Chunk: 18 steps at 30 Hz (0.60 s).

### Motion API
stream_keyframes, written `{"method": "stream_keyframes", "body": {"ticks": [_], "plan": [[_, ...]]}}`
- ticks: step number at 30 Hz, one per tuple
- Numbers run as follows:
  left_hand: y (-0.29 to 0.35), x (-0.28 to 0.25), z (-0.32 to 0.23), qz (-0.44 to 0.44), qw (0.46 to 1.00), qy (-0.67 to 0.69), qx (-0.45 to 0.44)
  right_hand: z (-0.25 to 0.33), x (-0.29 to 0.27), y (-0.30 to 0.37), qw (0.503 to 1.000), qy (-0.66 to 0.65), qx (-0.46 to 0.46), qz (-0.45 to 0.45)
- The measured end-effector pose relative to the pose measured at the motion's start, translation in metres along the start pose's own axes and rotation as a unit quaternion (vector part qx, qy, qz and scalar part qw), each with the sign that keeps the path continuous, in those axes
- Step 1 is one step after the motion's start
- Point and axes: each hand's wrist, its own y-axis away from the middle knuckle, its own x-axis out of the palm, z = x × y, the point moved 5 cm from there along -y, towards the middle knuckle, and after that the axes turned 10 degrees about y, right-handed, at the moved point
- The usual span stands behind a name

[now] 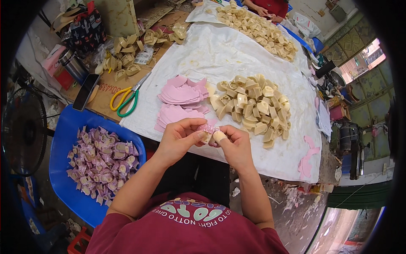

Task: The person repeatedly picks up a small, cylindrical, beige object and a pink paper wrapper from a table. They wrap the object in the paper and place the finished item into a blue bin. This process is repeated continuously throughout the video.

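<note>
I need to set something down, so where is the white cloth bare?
The white cloth is bare between the far beige pile and the near beige pile, and between the latter and the pink strips. It's crowded where pink sheets adjoin the near beige pile.

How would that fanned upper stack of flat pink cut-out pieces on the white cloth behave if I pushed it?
The upper stack of flat pink cut-out pieces would probably slide apart, since its layers overlap loosely. Single pieces are likely light and bendy, as they look thin. The creased white cloth beneath might rumple too.
</note>
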Motion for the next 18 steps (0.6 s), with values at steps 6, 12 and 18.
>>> {"method": "stream_keyframes", "body": {"ticks": [6, 12, 18], "plan": [[0.003, -0.011, 0.004, -0.049, 0.996, 0.072, -0.013, -0.006, 0.007, 0.002, 0.999, 0.044, 0.006, 0.024], [0.027, -0.028, 0.009, -0.128, 0.991, 0.02, -0.017, -0.017, 0.035, 0.004, 0.976, 0.204, -0.071, 0.013], [0.135, -0.167, -0.099, -0.377, 0.805, -0.427, 0.168, -0.024, 0.038, -0.011, 0.959, 0.248, -0.132, -0.037]]}}
